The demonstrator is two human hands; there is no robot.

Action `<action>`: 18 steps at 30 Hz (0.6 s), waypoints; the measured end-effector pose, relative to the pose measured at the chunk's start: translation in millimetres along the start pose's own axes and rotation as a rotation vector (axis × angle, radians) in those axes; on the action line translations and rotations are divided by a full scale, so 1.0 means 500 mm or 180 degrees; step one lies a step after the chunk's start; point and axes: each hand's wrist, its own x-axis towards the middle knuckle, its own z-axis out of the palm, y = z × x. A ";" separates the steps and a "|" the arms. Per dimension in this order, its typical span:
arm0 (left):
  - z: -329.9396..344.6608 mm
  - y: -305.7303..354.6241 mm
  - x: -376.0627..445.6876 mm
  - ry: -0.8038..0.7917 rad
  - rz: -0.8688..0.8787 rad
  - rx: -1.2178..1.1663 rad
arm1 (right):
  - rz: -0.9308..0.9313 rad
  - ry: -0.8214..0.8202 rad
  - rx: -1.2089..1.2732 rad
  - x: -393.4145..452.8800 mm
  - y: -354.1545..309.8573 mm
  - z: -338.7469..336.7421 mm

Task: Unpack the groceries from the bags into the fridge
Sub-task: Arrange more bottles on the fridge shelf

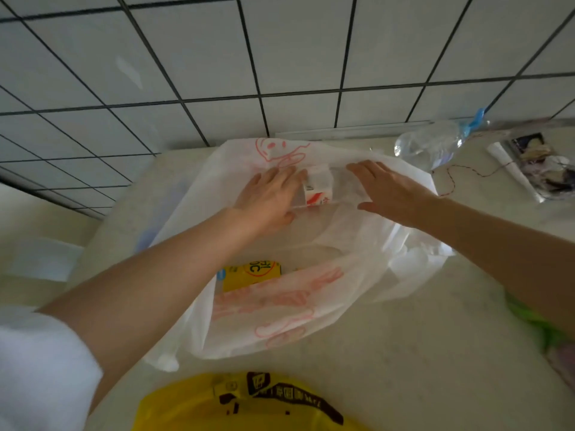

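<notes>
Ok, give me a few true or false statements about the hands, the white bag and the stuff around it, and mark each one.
1. Both hands, left and right, reach into the white bag. True.
2. A yellow carton lies in the white bag. True.
3. The white and red carton sits between the hands. True.
4. The clear bottle is inside the white bag. False: it lies on the counter beside it.
5. The yellow bag lies against the tiled wall. False: it is at the near edge.

White tiled wall (280,57) behind pale countertop (404,353).
</notes>
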 end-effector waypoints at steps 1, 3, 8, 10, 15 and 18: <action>-0.001 0.000 0.010 0.0049 0.0004 -0.0045 | 0.0067 0.0019 0.0137 0.004 0.000 0.003; -0.004 -0.001 0.026 0.0051 -0.0052 -0.0151 | 0.0329 0.0011 0.0481 0.011 0.002 0.009; 0.000 -0.008 0.035 -0.0131 -0.0238 -0.0332 | 0.0666 -0.0045 0.0916 0.012 -0.006 0.012; -0.001 -0.017 0.022 -0.0271 -0.0221 -0.0460 | 0.0577 -0.0058 0.0858 0.005 -0.012 0.014; 0.001 -0.023 -0.056 -0.0278 -0.0084 -0.0383 | 0.0359 0.0027 0.0862 -0.046 -0.040 0.015; 0.002 -0.017 -0.135 -0.0097 -0.0064 -0.0403 | 0.0336 0.0091 0.0925 -0.082 -0.063 0.017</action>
